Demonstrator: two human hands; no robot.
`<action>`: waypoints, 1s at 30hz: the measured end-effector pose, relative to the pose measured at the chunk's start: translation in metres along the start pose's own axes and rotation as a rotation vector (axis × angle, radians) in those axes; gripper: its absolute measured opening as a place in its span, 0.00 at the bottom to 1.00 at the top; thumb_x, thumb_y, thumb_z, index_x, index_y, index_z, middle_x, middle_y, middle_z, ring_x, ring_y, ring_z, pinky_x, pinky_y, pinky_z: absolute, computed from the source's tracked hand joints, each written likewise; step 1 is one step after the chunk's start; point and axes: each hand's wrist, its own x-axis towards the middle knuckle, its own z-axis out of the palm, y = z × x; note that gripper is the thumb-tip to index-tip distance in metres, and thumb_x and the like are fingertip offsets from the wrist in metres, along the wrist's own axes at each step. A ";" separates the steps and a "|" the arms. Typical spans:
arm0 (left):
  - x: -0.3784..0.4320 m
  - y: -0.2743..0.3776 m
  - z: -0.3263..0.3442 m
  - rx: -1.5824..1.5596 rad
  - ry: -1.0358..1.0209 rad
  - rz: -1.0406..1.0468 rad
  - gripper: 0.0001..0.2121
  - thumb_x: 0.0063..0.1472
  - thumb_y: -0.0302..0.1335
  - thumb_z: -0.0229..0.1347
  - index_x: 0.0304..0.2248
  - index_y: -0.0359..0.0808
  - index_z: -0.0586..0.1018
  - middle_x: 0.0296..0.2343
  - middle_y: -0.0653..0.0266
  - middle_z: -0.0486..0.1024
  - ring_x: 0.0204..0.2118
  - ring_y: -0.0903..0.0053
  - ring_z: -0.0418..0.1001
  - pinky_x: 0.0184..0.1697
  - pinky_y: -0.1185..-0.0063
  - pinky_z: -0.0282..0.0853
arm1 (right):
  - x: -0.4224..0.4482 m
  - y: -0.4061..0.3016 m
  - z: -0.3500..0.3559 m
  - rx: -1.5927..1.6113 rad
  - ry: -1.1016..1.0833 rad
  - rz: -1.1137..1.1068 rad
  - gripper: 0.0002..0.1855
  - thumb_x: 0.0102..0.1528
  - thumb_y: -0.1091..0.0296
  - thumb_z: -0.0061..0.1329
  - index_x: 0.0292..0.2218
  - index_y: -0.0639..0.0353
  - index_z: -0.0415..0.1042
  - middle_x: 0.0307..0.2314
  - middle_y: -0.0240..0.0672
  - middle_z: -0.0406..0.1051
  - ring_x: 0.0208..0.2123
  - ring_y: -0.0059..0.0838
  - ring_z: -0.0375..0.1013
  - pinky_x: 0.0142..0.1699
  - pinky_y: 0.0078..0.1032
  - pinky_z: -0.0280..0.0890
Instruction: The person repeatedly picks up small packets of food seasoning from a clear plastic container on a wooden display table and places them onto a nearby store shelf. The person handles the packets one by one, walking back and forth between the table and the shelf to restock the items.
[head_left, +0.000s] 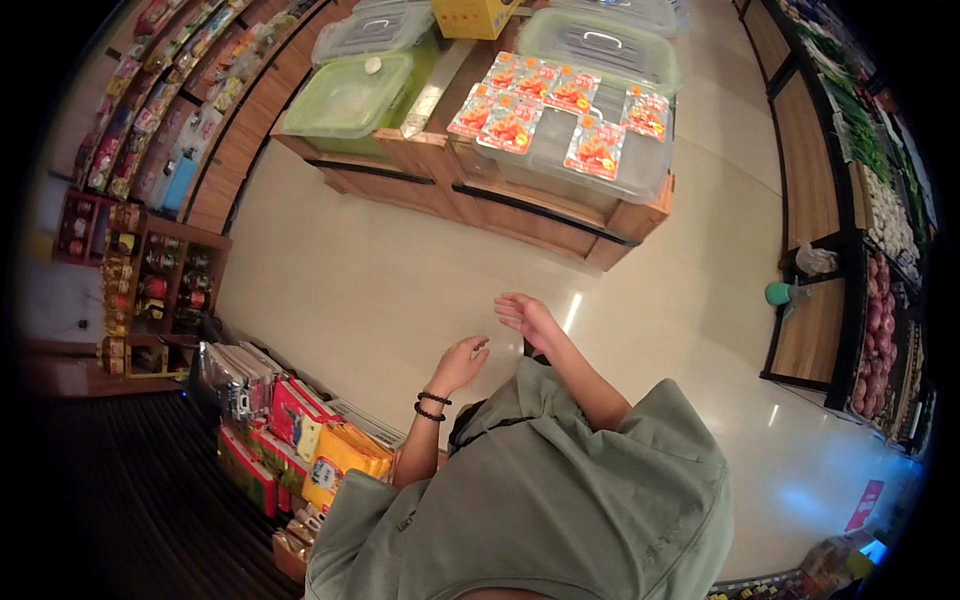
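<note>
My left hand (459, 364), with two dark bead bracelets (430, 406) on its wrist, hovers in front of my body over the tiled floor. Nothing is in it, and its thumb stands away from the fingers. Close by and a little farther forward, my right hand (529, 318) is also bare, its fingers loosely spread. The two hands do not touch. Beyond them, several foil food packets (513, 122) with red and orange print lie on the clear lid (559, 129) of a plastic storage box, which sits in a wooden display stand (540, 217).
Green-rimmed boxes (352, 94) and a yellow carton (472, 16) share the stand. Packaged snacks fill shelves (142, 112) at left, above jars (157, 262). Bagged goods (300, 420) stand near my left arm. At right, a vegetable rack holds red onions (876, 337); a green spray bottle (780, 293) hangs there.
</note>
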 end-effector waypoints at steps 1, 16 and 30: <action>0.020 0.004 -0.013 0.007 0.021 0.007 0.14 0.60 0.30 0.53 0.44 0.32 0.76 0.39 0.52 0.77 0.40 0.65 0.76 0.43 0.73 0.70 | 0.011 -0.016 0.006 0.009 -0.026 -0.018 0.18 0.63 0.63 0.35 0.49 0.65 0.64 0.48 0.43 0.67 0.49 0.35 0.68 0.53 0.31 0.64; 0.341 0.103 -0.158 0.043 0.175 0.339 0.12 0.58 0.24 0.54 0.41 0.32 0.77 0.28 0.56 0.78 0.30 0.70 0.77 0.35 0.77 0.70 | 0.101 -0.218 0.054 0.232 -0.158 -0.341 0.20 0.63 0.63 0.37 0.53 0.65 0.61 0.49 0.41 0.66 0.52 0.33 0.65 0.55 0.34 0.62; 0.688 0.131 -0.174 0.300 0.201 0.787 0.16 0.53 0.29 0.58 0.41 0.32 0.76 0.44 0.56 0.70 0.50 0.61 0.64 0.53 0.67 0.60 | 0.250 -0.343 0.079 0.628 0.025 -0.509 0.26 0.62 0.66 0.40 0.58 0.63 0.49 0.56 0.48 0.54 0.59 0.40 0.55 0.61 0.36 0.57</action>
